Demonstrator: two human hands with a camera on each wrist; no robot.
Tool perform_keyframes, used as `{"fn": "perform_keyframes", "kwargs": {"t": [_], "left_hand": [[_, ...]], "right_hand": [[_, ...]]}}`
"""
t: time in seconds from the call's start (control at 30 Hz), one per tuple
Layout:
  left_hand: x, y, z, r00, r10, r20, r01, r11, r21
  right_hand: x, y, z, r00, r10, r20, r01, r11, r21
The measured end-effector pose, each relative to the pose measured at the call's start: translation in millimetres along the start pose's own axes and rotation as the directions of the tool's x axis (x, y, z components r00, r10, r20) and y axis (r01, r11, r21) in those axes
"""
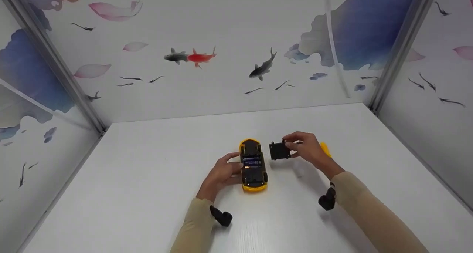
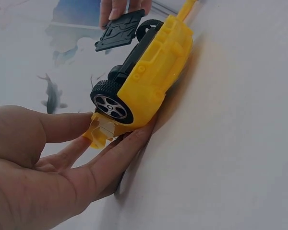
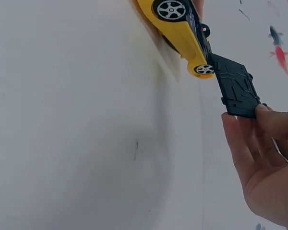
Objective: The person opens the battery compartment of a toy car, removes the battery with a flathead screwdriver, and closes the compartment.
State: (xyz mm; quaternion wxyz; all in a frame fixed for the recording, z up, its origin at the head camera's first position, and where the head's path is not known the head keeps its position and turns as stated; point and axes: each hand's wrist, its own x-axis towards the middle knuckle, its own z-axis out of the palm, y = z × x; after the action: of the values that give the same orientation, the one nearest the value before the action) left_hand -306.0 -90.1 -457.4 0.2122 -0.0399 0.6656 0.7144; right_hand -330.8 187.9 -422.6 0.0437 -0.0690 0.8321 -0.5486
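Observation:
A yellow toy car [image 1: 253, 177] lies upside down on the white table, its black underside facing up. Several blue batteries [image 1: 252, 162] sit in the open compartment at its middle. My left hand [image 1: 223, 170] grips the car from its left side, thumb on one side and fingers beneath, as the left wrist view shows. Just right of the car, my right hand [image 1: 305, 148] pinches a flat black battery cover [image 1: 279, 151] by its edge. In the right wrist view the cover [image 3: 236, 86] is held between thumb and fingers, with ridges on its face.
A yellow object [image 1: 325, 149], partly hidden behind the right hand, lies on the white table [image 1: 147, 194]; its kind cannot be told. White panels [image 1: 229, 83] printed with fish and petals stand at the back and both sides, joined by metal posts [image 1: 402, 53].

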Motion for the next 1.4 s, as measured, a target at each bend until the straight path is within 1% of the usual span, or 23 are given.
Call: {"fn": "perform_keyframes", "kwargs": {"t": [0.17,0.27,0.37,0.5,0.73,1.03,1.27,1.4], "left_hand": [[0.5,0.6,0.7,1.000,-0.002,-0.004,0.002,1.000,0.003],[-0.1,0.6,1.2,1.000,-0.007,-0.008,0.007,1.000,0.005],[-0.8,0.2,1.6,1.000,-0.003,-0.015,0.004,1.000,0.011],[-0.3,-0.8,1.6,1.000,0.005,-0.019,-0.004,1.000,0.017],[1.8,-2.8,0.7,1.000,0.005,-0.005,-0.005,1.000,-0.001],[0.4,-1.9,0.4,1.000,-0.008,-0.022,0.008,1.000,0.005],[1.0,-0.8,0.6,0.999,-0.018,-0.034,0.019,1.000,0.013],[0.5,0.0,0.6,1.000,-0.019,-0.024,0.019,1.000,-0.004]], "right_hand": [[4.3,6.3,-8.1,1.000,0.011,-0.023,-0.011,1.000,-0.019],[7.4,9.4,-9.8,0.999,0.035,-0.038,-0.036,0.999,-0.041],[10.7,12.6,-9.7,0.997,0.066,-0.050,-0.068,0.996,-0.057],[13.7,16.8,-10.1,0.995,0.087,-0.055,-0.090,0.994,-0.063],[17.2,26.0,-11.0,0.990,0.126,-0.062,-0.130,0.990,-0.060],[20.4,35.8,-7.4,0.978,0.196,-0.070,-0.203,0.974,-0.097],[21.7,37.8,-8.3,0.978,0.194,-0.076,-0.204,0.968,-0.148],[22.9,38.0,-8.1,0.976,0.206,-0.073,-0.216,0.960,-0.181]]}}
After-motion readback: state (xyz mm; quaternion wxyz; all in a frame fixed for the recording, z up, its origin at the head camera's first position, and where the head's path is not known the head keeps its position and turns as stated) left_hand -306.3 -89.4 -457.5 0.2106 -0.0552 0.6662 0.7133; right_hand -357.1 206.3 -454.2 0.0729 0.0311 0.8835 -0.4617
